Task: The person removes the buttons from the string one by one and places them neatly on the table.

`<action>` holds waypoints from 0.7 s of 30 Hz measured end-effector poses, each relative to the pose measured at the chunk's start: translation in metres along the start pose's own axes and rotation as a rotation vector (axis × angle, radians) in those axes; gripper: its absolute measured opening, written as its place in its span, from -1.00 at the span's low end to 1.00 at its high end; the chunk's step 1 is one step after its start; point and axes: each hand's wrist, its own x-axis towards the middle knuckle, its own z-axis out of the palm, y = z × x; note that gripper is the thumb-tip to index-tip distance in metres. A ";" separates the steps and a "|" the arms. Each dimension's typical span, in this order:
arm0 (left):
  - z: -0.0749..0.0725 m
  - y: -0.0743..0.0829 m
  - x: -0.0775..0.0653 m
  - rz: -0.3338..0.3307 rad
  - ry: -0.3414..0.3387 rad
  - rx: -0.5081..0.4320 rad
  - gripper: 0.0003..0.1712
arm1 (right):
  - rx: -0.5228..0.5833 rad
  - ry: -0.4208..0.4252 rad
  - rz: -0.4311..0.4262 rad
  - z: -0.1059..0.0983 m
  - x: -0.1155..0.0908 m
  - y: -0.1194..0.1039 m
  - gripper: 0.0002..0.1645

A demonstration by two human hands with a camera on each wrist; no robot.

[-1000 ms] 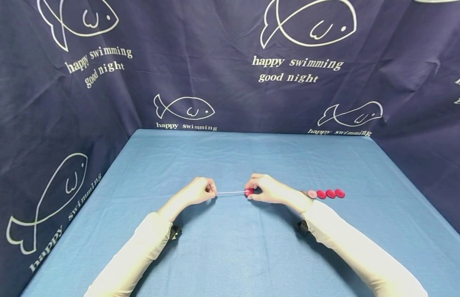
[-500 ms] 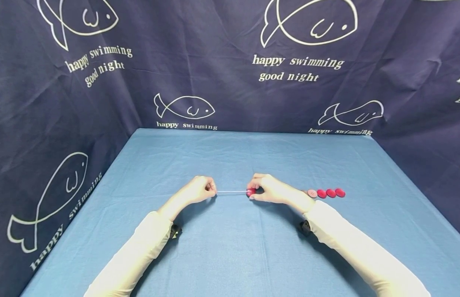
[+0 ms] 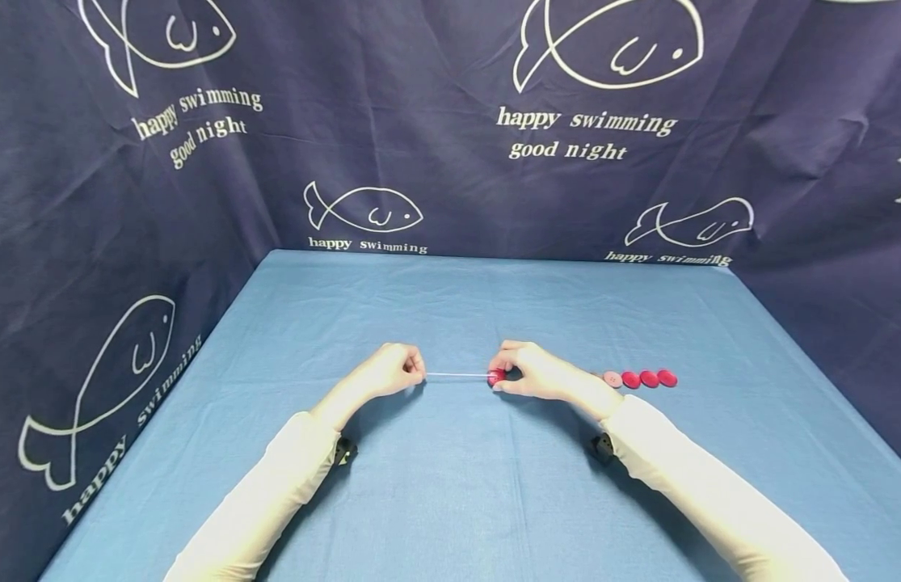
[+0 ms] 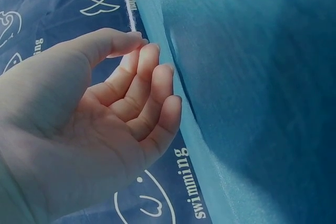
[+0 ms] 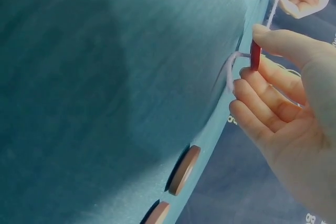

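Note:
My left hand (image 3: 393, 370) pinches one end of a thin white string (image 3: 457, 374) between thumb and forefinger; its other fingers are loosely curled in the left wrist view. Across from it, my right hand (image 3: 528, 372) holds a red button (image 5: 255, 56) by its edge, thumb on one side and fingers on the other. The string runs taut from the left fingertips to the button. In the right wrist view a loose tail of string (image 5: 229, 72) hangs from the button's far face. The hole it passes through is hidden.
Right of my right hand a row of buttons lies on the blue cloth (image 3: 450, 501): a brown button (image 5: 185, 170), partly hidden by the wrist in the head view, a pink button (image 3: 612, 379) and several red ones (image 3: 650, 378). Dark fish-print curtains (image 3: 450, 145) enclose the table.
My right hand has slid slightly to the right with the red button, and the taut string between the hands has grown a little longer. The left hand has stayed nearly still.

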 end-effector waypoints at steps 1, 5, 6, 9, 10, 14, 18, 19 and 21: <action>0.000 0.000 0.000 -0.001 -0.001 -0.002 -0.96 | -0.001 0.000 0.005 0.000 0.000 0.000 -0.85; -0.001 -0.002 0.002 -0.007 -0.009 -0.009 -0.95 | 0.000 -0.003 0.023 -0.001 -0.001 0.000 -0.85; -0.002 -0.003 0.002 -0.002 -0.009 -0.007 -0.95 | 0.001 -0.005 0.025 -0.001 -0.001 0.000 -0.85; -0.003 -0.006 0.003 0.001 -0.005 -0.007 -0.95 | 0.006 -0.010 0.028 -0.001 -0.001 0.000 -0.84; -0.003 -0.006 0.003 0.003 -0.002 -0.009 -0.95 | 0.008 -0.012 0.029 -0.001 -0.001 0.000 -0.84; -0.005 -0.008 0.003 0.014 0.014 -0.009 -0.95 | 0.021 -0.020 0.036 -0.001 -0.001 -0.001 -0.84; -0.006 -0.008 0.003 0.028 0.028 -0.015 -0.95 | 0.024 -0.021 0.044 -0.002 -0.001 0.000 -0.85; -0.007 -0.008 0.002 0.030 0.028 -0.020 -0.96 | 0.024 -0.020 0.045 -0.002 -0.001 0.000 -0.85; -0.007 -0.009 0.002 0.033 0.028 -0.027 -0.96 | 0.022 -0.018 0.043 -0.003 -0.001 0.000 -0.85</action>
